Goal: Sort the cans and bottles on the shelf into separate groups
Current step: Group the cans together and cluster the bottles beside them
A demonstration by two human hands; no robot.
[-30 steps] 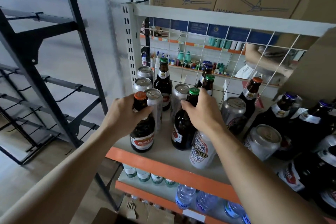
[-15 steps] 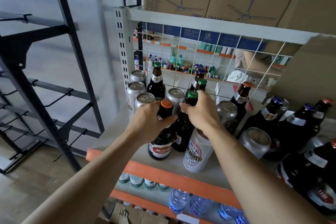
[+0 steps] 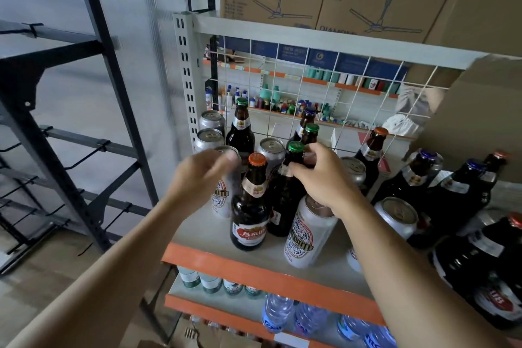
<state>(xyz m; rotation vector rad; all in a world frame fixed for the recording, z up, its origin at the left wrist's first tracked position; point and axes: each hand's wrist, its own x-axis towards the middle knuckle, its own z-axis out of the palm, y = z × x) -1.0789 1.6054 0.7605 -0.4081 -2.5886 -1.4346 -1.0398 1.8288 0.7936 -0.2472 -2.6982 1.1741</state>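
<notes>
left hand (image 3: pixel 203 178) blurry by a can (image 3: pixel 223 198), grip unclear | right hand (image 3: pixel 319 175) wraps green-cap bottle (image 3: pixel 284 200) neck, front of shelf (image 3: pixel 226 260) | glass: probably heavy, slick, breakable, so hold the neck firmly imo

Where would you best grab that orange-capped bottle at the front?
Grip the orange-capped bottle round its slim neck, coming from the front: it stands upright, with a can close on its left and a green-capped bottle on its right.
</notes>
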